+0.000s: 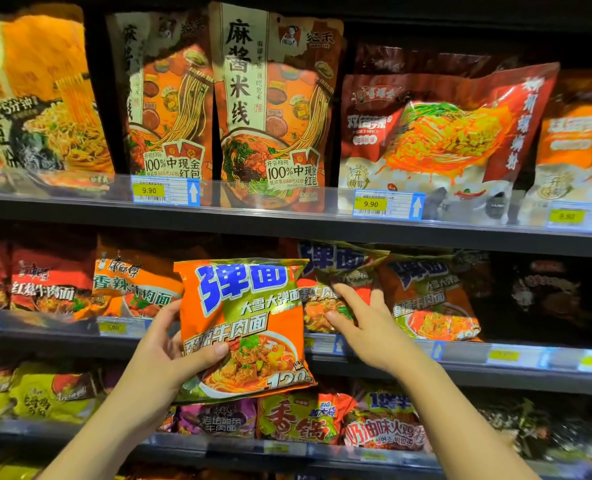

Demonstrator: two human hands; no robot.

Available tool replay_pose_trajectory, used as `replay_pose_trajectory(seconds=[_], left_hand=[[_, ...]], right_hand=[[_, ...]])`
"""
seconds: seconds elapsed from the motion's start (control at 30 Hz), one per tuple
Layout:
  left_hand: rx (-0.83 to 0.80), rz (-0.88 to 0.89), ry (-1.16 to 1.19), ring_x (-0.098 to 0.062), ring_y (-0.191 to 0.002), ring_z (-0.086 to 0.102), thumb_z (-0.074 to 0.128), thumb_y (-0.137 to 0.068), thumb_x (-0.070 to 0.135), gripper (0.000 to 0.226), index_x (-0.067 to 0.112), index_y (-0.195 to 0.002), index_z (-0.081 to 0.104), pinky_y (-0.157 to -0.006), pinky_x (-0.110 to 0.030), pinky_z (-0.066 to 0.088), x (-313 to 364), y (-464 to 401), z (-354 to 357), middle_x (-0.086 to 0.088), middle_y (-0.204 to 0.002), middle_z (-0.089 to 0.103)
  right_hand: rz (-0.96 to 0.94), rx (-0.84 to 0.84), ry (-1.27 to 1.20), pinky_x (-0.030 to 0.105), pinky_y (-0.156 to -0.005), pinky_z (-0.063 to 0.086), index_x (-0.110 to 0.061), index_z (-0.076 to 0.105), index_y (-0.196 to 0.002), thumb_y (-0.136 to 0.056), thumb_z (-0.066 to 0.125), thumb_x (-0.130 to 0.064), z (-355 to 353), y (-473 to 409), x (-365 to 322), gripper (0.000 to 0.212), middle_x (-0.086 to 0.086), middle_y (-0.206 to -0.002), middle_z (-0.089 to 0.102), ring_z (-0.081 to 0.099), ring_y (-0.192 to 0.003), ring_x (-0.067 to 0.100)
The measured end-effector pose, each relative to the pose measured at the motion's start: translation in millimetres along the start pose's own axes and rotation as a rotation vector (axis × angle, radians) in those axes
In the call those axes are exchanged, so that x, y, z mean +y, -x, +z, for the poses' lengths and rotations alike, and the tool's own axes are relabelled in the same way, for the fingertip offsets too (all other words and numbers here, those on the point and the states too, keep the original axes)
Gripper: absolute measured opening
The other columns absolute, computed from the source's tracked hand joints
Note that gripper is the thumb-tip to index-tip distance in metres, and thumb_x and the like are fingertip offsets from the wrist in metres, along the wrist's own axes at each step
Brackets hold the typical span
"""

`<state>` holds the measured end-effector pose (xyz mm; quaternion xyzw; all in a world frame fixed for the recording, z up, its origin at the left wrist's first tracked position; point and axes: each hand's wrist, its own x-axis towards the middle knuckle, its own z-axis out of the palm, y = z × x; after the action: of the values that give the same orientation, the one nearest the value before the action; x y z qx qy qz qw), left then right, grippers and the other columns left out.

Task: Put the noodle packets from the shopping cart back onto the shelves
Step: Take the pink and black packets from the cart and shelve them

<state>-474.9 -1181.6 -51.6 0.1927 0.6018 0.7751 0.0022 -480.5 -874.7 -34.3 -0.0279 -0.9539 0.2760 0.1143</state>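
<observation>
My left hand (173, 351) grips an orange and green noodle packet (246, 317) with blue characters by its lower left edge, thumb across the front. It is held upright in front of the middle shelf (460, 372). My right hand (363, 327) reaches past the packet's right side, its straight fingers touching a matching packet (339, 271) standing on that shelf. Another matching packet (429, 299) stands to the right of it. The shopping cart is out of view.
The top shelf (287, 220) carries tall noodle bags (270, 109) behind price tags. Red and orange packets (131, 289) fill the middle shelf's left side. Yellow, purple and red packets (298, 420) sit on the lower shelf. A dark gap lies at the middle shelf's far right.
</observation>
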Motion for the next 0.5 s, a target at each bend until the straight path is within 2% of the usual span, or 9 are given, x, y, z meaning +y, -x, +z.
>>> replay_pose_trajectory(seconds=[0.07, 0.13, 0.23, 0.37, 0.43, 0.5], left_hand=[[0.008, 0.008, -0.011, -0.02, -0.102, 0.074, 0.104, -0.022, 0.044, 0.114, 0.03, -0.125, 0.056, -0.068, -0.034, 0.063, -0.3, 0.0, 3.1, -0.001, -0.111, 0.075], [0.001, 0.006, -0.011, -0.02, -0.102, 0.074, 0.103, -0.022, 0.046, 0.113, 0.029, -0.124, 0.056, -0.068, -0.033, 0.063, -1.8, -0.7, 7.7, 0.0, -0.112, 0.075], [-0.013, -0.009, -0.016, -0.023, -0.106, 0.073, 0.103, -0.027, 0.045, 0.111, 0.03, -0.126, 0.055, -0.072, -0.037, 0.064, -5.9, -2.1, 15.6, -0.002, -0.116, 0.074], [-0.051, -0.038, 0.002, -0.029, -0.109, 0.072, 0.102, -0.039, 0.033, 0.096, 0.031, -0.124, 0.058, -0.077, -0.043, 0.064, -11.4, -4.5, 33.9, -0.007, -0.12, 0.073], [-0.065, -0.035, 0.01, -0.028, -0.11, 0.072, 0.1, -0.047, 0.024, 0.091, 0.028, -0.127, 0.056, -0.076, -0.041, 0.064, -15.9, -5.9, 46.3, -0.006, -0.12, 0.072], [-0.083, -0.033, 0.021, -0.024, -0.108, 0.072, 0.096, -0.059, 0.012, 0.083, 0.026, -0.13, 0.055, -0.073, -0.035, 0.063, -21.6, -7.5, 65.6, -0.004, -0.116, 0.074]], right_hand=[[-0.007, 0.07, 0.035, 0.053, -0.101, 0.049, -0.058, 0.02, -0.145, -0.101, 0.046, -0.057, 4.1, -0.5, -1.7, 0.051, 0.009, -0.147, 0.025, 0.046, -0.133, 0.037], [-0.002, 0.069, 0.028, 0.053, -0.101, 0.05, -0.056, 0.022, -0.146, -0.102, 0.051, -0.051, 3.9, -0.7, -3.8, 0.053, 0.009, -0.145, 0.026, 0.047, -0.131, 0.038], [-0.011, -0.003, -0.005, 0.053, -0.115, 0.038, -0.06, 0.02, -0.152, -0.103, 0.054, -0.045, -5.9, 6.3, -1.3, 0.061, 0.012, -0.163, 0.01, 0.03, -0.147, 0.041], [-0.049, -0.017, -0.013, 0.042, -0.116, 0.033, -0.057, 0.025, -0.154, -0.104, 0.054, -0.043, -28.4, 30.0, 6.5, 0.059, 0.011, -0.17, 0.0, 0.02, -0.154, 0.036], [-0.069, -0.01, -0.006, 0.04, -0.121, 0.024, -0.055, 0.028, -0.154, -0.102, 0.056, -0.044, -39.0, 41.4, 12.7, 0.059, 0.007, -0.172, 0.001, 0.011, -0.157, 0.027], [-0.076, 0.013, -0.003, 0.039, -0.123, 0.021, -0.056, 0.028, -0.153, -0.1, 0.059, -0.045, -51.2, 51.3, 27.6, 0.062, 0.001, -0.171, 0.009, 0.011, -0.158, 0.02]])
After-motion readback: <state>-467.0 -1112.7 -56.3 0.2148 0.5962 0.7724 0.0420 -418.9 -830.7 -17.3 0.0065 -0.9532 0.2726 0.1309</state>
